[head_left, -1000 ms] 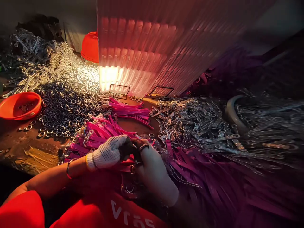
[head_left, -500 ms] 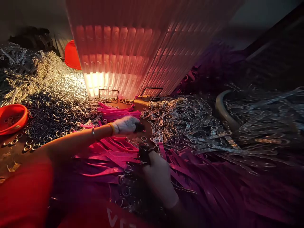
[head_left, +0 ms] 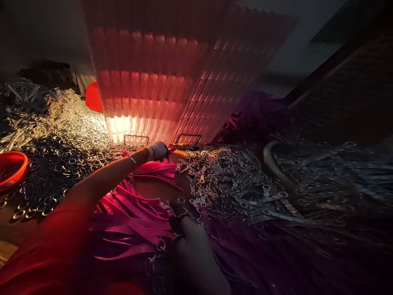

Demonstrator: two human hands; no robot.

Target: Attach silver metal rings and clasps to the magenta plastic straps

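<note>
My left hand (head_left: 158,150), in a white glove with dark fingertips, reaches out to the near end of the machine-like ribbed panel, over pink straps (head_left: 159,169). A bit of pink shows at its fingertips, but its grip is too dark to make out. My right hand (head_left: 193,246), gloved too, is closed low in the middle beside more pink straps (head_left: 132,209). What its dark fingers hold, if anything, is hidden in shadow. A single metal ring (head_left: 181,200) lies just beyond it.
Metal rings (head_left: 70,159) are heaped at the left, by a red bowl (head_left: 12,170). Metal clasps (head_left: 227,176) are piled at the right, with purple straps (head_left: 245,241) nearer. A tall ribbed translucent panel (head_left: 147,90) stands behind, and a curved bar (head_left: 274,166) rises at the right.
My left hand has moved away from my right hand, toward the ribbed panel. My right hand stays near the pink straps. The view has tilted, so the scene sits lower.
</note>
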